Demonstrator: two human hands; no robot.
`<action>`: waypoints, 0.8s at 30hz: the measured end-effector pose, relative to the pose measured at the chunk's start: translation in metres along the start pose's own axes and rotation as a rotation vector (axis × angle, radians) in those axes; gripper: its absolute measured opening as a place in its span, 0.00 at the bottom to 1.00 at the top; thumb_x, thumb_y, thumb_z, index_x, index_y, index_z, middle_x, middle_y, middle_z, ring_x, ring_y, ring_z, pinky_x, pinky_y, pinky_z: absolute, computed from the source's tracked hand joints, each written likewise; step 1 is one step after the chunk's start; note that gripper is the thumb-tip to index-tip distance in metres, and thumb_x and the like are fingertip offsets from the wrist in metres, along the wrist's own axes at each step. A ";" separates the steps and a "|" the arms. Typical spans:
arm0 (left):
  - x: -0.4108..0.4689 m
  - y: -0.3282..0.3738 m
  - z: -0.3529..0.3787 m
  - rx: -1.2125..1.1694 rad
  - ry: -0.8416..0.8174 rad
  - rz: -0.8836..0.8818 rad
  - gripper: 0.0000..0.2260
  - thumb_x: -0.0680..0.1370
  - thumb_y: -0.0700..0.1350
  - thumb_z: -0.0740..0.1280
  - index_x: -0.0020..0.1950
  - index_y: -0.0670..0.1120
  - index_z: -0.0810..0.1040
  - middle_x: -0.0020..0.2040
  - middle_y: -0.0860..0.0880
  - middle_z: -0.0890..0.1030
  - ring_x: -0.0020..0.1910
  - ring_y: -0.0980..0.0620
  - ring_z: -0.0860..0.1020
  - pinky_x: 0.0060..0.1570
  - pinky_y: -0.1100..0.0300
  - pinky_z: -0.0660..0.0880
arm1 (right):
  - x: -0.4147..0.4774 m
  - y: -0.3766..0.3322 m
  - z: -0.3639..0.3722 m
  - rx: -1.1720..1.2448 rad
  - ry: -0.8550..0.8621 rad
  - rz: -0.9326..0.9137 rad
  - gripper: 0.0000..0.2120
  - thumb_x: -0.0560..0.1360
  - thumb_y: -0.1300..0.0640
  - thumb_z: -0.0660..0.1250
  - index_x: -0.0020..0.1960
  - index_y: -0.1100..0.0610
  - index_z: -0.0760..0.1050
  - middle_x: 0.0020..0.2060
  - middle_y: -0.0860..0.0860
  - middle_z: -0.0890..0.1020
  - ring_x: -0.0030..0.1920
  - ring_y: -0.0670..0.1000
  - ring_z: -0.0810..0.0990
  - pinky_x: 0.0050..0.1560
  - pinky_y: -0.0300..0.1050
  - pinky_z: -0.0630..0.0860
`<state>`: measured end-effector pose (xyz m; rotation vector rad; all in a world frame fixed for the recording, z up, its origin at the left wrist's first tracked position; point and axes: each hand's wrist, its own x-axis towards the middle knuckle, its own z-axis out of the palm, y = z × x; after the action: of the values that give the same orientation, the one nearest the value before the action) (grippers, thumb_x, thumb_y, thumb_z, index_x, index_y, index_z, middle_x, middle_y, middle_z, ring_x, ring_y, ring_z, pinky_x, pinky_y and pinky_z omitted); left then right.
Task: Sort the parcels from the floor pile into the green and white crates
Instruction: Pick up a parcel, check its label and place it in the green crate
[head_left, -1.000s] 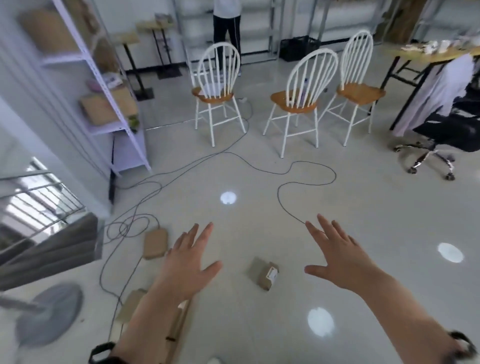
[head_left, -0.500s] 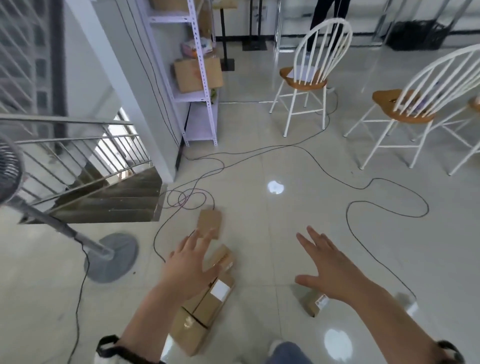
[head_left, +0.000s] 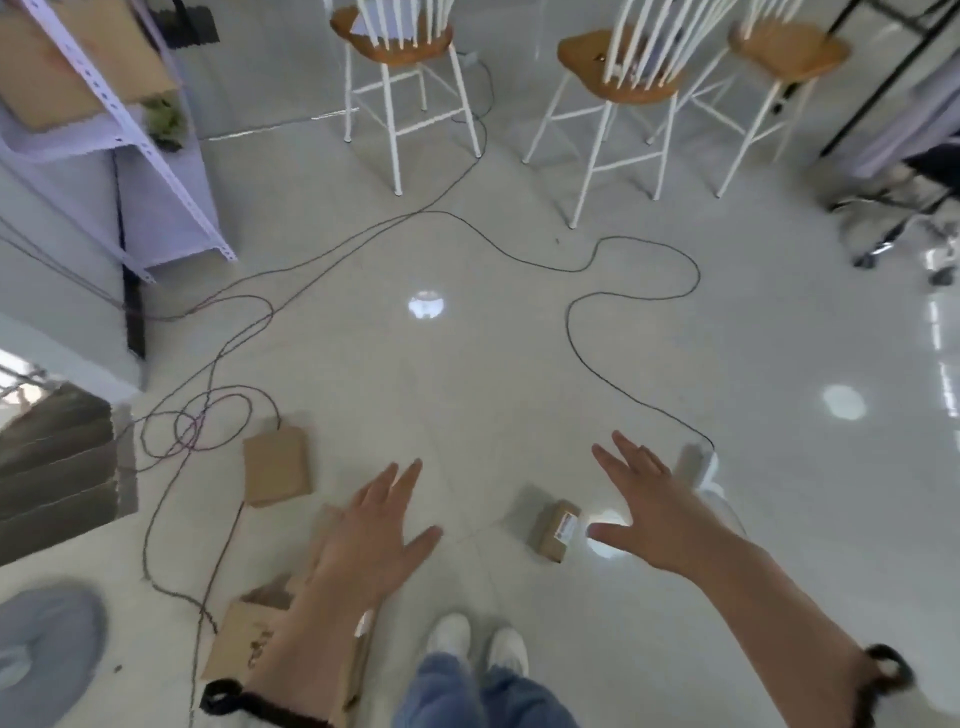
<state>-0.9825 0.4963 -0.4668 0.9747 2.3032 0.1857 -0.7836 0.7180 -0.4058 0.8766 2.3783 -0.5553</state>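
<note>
Floor (head_left: 467, 364) glossy off-white with bright round light spots. Flat parcel (head_left: 278, 470) plain brown cardboard. Small parcel (head_left: 555, 530) brown; its label (head_left: 566, 525) white with a red mark. Big parcel (head_left: 239, 649) brown, dark smudgy print on top. Chairs (head_left: 395, 36): white frames, orange-brown seats. Cables (head_left: 571, 332) black; one coil (head_left: 200, 426) reddish-purple. Shelf (head_left: 156, 208) pale lilac-white, box (head_left: 52, 67) on it tan. Fan base (head_left: 47, 649) grey. Stairs (head_left: 57, 467) dark grey. Jeans (head_left: 457, 691) blue, shoes (head_left: 449, 636) white. Wristbands (head_left: 223, 696) black.

At your twelve o'clock stand three white chairs (head_left: 618, 73) with wooden seats. Black cables (head_left: 568, 325) snake over the glossy floor (head_left: 467, 389) toward a metal shelf (head_left: 151, 156) at ten. A grey fan base (head_left: 47, 649) sits at eight.
</note>
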 end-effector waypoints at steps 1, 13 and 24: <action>0.022 0.009 0.008 0.010 -0.027 0.039 0.35 0.76 0.62 0.59 0.77 0.58 0.44 0.78 0.52 0.48 0.76 0.48 0.53 0.72 0.53 0.56 | 0.006 0.013 0.009 0.012 0.007 0.030 0.42 0.75 0.39 0.63 0.77 0.48 0.41 0.77 0.48 0.39 0.77 0.52 0.44 0.73 0.50 0.56; 0.321 0.052 0.299 0.313 -0.365 0.454 0.39 0.73 0.63 0.63 0.77 0.58 0.44 0.79 0.49 0.48 0.76 0.44 0.53 0.70 0.44 0.59 | 0.234 0.157 0.344 0.644 0.047 0.508 0.39 0.75 0.44 0.65 0.77 0.51 0.48 0.72 0.51 0.65 0.69 0.51 0.68 0.66 0.43 0.65; 0.486 0.056 0.521 0.369 -0.524 0.799 0.48 0.67 0.66 0.69 0.77 0.56 0.44 0.78 0.50 0.50 0.76 0.49 0.55 0.71 0.49 0.59 | 0.399 0.234 0.557 2.168 -0.088 1.005 0.39 0.62 0.44 0.78 0.68 0.42 0.63 0.53 0.48 0.73 0.54 0.55 0.77 0.56 0.51 0.77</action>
<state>-0.8981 0.8153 -1.1007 1.8433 1.4028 -0.1676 -0.6885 0.7673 -1.1218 2.2450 0.0430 -2.3785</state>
